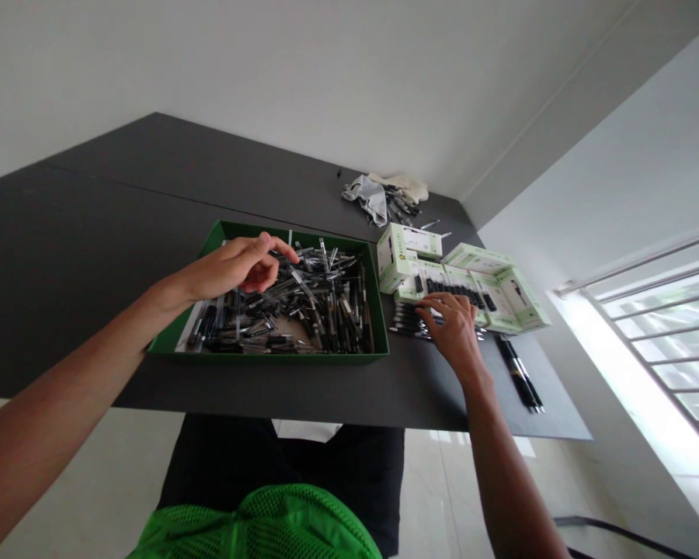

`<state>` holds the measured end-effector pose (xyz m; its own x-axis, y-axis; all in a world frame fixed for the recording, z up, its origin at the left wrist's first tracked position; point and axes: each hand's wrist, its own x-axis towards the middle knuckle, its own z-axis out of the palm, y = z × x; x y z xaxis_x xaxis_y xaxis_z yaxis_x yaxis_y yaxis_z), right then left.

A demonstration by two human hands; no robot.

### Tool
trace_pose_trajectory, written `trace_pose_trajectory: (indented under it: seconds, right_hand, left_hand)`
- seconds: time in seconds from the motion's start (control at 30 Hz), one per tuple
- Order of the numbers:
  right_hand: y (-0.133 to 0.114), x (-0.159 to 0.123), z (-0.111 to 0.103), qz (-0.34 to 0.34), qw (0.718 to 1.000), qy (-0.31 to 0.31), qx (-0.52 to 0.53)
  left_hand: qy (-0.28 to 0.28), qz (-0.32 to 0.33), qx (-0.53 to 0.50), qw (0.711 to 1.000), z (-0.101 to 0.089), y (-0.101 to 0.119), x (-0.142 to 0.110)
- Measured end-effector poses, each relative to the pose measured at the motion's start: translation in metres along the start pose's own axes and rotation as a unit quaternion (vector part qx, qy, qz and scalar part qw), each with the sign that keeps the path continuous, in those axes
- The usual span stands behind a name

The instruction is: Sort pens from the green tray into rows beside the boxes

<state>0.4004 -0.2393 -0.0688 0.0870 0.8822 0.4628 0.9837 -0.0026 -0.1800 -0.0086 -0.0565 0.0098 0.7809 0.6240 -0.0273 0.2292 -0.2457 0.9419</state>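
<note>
Both sets of fingers are busy: those of the left hand (233, 268) (271, 247) curl loosely over a green tray (268, 357) of jumbled pens (320, 307), with no clear grip, while those of the right hand (454, 334) (428, 307) lie spread, unclenched, on black pens (406, 320) on the dark tabletop (81, 256), just near green-and-white boxes (471, 283).
</note>
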Motion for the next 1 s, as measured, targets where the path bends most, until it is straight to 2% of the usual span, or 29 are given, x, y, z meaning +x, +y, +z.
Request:
trace_pose_trajectory:
  seconds: [0.13,0.27,0.37,0.43,0.53,0.63,0.77,1.0]
  right_hand:
    - [-0.002,0.003,-0.002,0.004,1.0,0.015,0.003]
    - [-0.007,-0.001,-0.017,0.026,0.998,0.058,0.025]
    - [-0.018,-0.02,-0.032,0.03,0.996,0.071,0.047]
    - [-0.028,-0.039,-0.036,0.032,0.996,0.052,0.061]
    - [-0.041,-0.064,-0.03,0.032,0.997,-0.001,0.072]
    - [-0.046,-0.075,-0.019,0.04,0.997,-0.033,0.063]
    - [-0.046,-0.071,-0.012,0.04,0.997,-0.019,0.063]
    - [-0.048,-0.073,-0.016,0.014,0.998,-0.021,0.058]
  left_hand:
    - [-0.001,-0.003,0.006,1.0,0.0,0.002,0.0]
    - [-0.003,0.0,0.008,1.0,0.0,0.003,-0.001]
    - [-0.003,0.004,0.004,1.0,0.0,0.003,0.0]
    - [-0.004,0.005,0.004,1.0,0.0,0.002,0.0]
    - [-0.011,0.012,0.003,1.0,-0.001,-0.002,0.001]
    - [-0.014,0.017,-0.002,1.0,-0.002,-0.006,0.001]
    - [-0.011,0.01,0.002,1.0,-0.002,-0.006,0.001]
    - [-0.005,0.005,0.016,1.0,0.0,-0.001,0.0]
